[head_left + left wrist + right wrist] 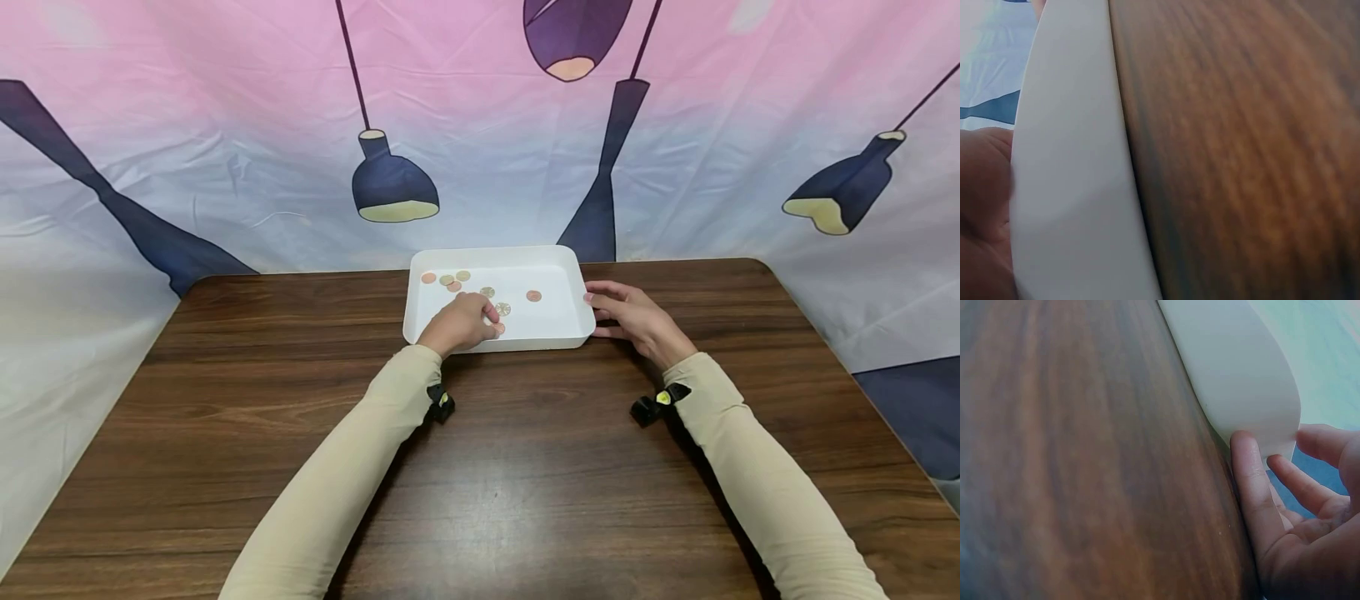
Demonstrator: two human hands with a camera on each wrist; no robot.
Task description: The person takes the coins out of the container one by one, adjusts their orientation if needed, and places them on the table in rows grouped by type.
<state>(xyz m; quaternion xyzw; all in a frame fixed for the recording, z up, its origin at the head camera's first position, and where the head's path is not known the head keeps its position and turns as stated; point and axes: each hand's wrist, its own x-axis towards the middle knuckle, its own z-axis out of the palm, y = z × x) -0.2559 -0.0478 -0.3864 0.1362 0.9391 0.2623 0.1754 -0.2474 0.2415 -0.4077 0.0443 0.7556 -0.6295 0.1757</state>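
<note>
A shallow white tray (525,340) lies on the wooden table with several coins in it. Inside its front left part, my left hand (459,323) has curled fingers and seems to pinch a small copper coin (499,327) at the fingertips. Just beyond lies a patterned coin (502,309). Against the tray's right end, my right hand (637,321) rests with its fingers spread and fairly straight. The right wrist view shows fingertips (1245,445) touching the tray's outer wall (1241,369). The left wrist view mostly shows the front wall (1072,156), which hides the left fingertips.
A gold-toned coin (463,276) and a copper coin (428,277) lie at the tray's back left. Another copper coin (533,296) sits right of middle. Behind the brown table (525,467) hangs a cloth (480,100) printed with lamps. Both wrists carry small black cameras.
</note>
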